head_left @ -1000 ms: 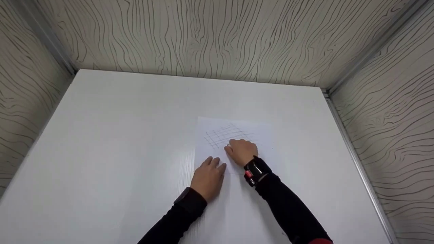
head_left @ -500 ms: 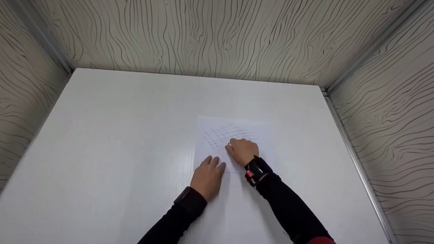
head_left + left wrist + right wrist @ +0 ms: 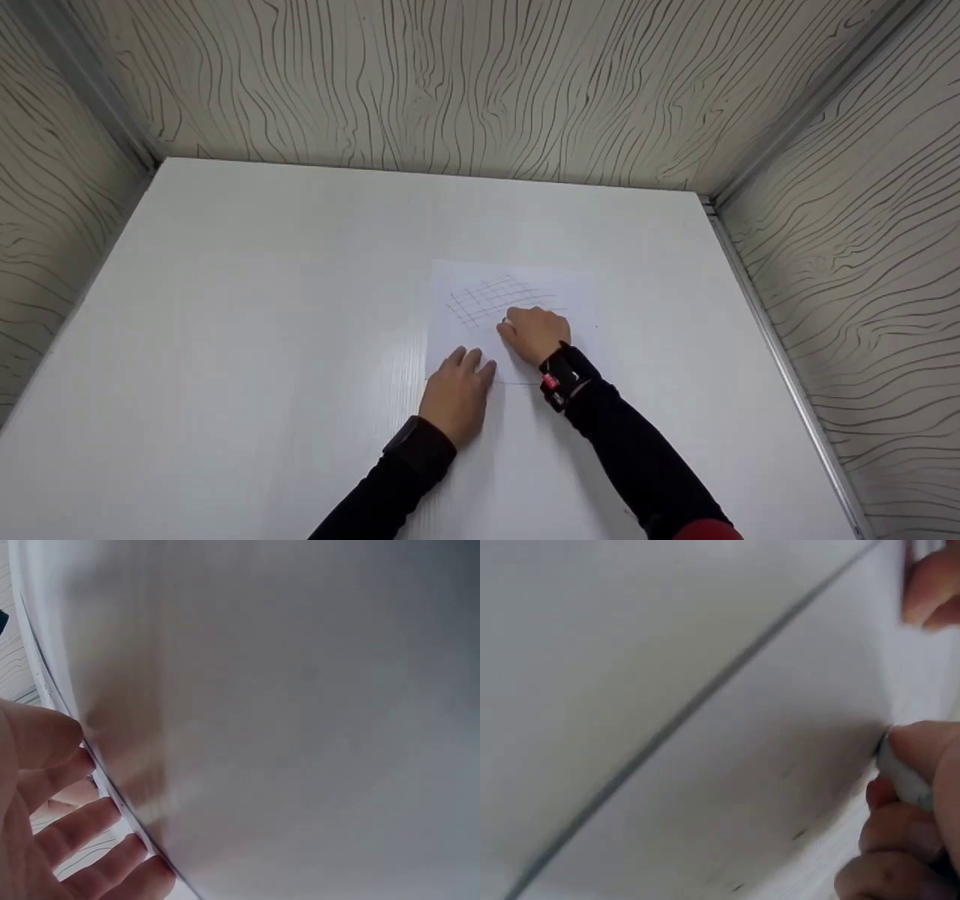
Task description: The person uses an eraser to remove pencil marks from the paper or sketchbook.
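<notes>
A white sheet of paper (image 3: pixel 450 345) lies on the white table, with a grid of thin dark lines (image 3: pixel 487 301) on its upper part. My right hand (image 3: pixel 535 334) is over the lower right of the grid. In the right wrist view, its thumb and curled fingers pinch a small white eraser (image 3: pixel 906 778), whose dark-smudged end is at the paper; most of it is hidden in the hand. My left hand (image 3: pixel 456 397) rests on the sheet's lower left with fingers spread. The left wrist view shows these fingers (image 3: pixel 79 829) at the sheet's near edge.
Small dark crumbs (image 3: pixel 800 834) lie on the paper near my right hand. The white table (image 3: pixel 285 300) extends around the sheet, and wood-grain panels (image 3: pixel 420 82) enclose its back and sides. Dark bands (image 3: pixel 420 450) circle both wrists.
My right hand makes only slight movements over the paper and keeps its pinch on the eraser. The left hand stays in place; the head view shifts a little.
</notes>
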A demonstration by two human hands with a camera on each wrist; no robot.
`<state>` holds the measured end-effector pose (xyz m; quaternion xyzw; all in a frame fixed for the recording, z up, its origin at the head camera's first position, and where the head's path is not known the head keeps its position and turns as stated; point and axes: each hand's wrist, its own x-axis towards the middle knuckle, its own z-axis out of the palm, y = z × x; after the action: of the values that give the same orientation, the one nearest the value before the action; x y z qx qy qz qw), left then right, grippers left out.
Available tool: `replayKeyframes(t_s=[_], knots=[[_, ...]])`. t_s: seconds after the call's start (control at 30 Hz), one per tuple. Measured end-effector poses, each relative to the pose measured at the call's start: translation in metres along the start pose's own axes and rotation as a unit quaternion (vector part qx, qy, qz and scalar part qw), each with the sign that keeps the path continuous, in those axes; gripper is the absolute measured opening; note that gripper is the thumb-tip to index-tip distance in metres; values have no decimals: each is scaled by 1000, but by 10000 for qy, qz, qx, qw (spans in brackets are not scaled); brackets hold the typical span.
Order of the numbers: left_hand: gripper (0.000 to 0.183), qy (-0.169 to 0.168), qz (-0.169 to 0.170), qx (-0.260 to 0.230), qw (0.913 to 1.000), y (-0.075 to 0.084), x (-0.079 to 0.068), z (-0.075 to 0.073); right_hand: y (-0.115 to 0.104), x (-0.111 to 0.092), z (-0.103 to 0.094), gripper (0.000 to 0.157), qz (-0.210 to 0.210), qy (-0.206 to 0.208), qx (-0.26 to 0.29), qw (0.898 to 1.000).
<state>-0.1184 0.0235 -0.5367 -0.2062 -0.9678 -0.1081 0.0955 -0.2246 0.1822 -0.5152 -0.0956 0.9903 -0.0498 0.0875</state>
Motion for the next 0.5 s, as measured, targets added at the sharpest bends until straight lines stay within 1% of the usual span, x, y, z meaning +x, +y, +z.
replayKeyframes(t_s=[0.1, 0.2, 0.23, 0.3, 0.43, 0.5], knots=[[29, -24, 3, -53, 10000, 0, -1, 1, 11, 6, 1, 30, 353, 144, -104, 9992], [30, -95, 35, -83, 9999, 2, -1, 3, 17, 8, 1, 28, 514, 303, -229, 9980], [29, -119, 44, -91, 9999, 3, -2, 4, 17, 7, 1, 27, 494, 294, -234, 9981], [29, -108, 71, -76, 9999, 3, -2, 4, 11, 4, 1, 28, 323, 229, -201, 9990], [28, -24, 71, -30, 10000, 0, -2, 3, -3, -1, -3, 30, -100, -206, 13, 9997], [28, 13, 58, 8, 10000, -1, 0, 2, -3, -1, -5, 31, -131, -381, 112, 9991]])
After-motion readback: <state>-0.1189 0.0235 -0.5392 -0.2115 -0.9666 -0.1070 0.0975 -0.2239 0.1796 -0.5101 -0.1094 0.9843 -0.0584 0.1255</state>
